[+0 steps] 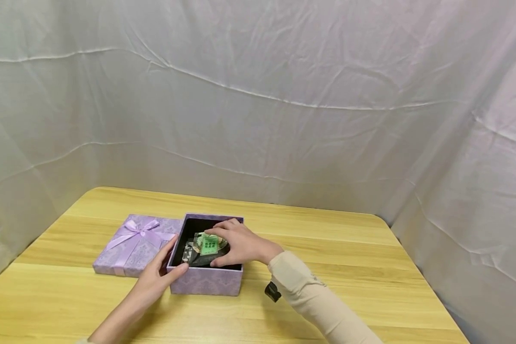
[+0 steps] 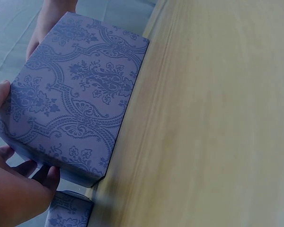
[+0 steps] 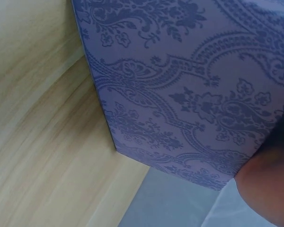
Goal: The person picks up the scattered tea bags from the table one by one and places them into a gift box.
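A lilac patterned gift box (image 1: 206,281) stands without its lid on the table. My left hand (image 1: 156,274) holds its left near corner, thumb at the front rim and fingers along the left side; the left wrist view shows those fingers (image 2: 47,176) bent against the box. My right hand (image 1: 245,243) reaches inside over the right wall, its thumb and fingers curved about a round package with a green label (image 1: 209,244). A small clear packet with dark and white bits (image 1: 187,252) lies to its left. In the right wrist view the box wall (image 3: 194,94) hides most of that hand.
The matching lid with a lilac ribbon bow (image 1: 142,234) lies left of the box, close against it. The wooden table (image 1: 348,267) extends to the right. Pale cloth (image 1: 262,95) hangs behind the table and along its sides. Something small and black (image 1: 273,291) shows under the right sleeve.
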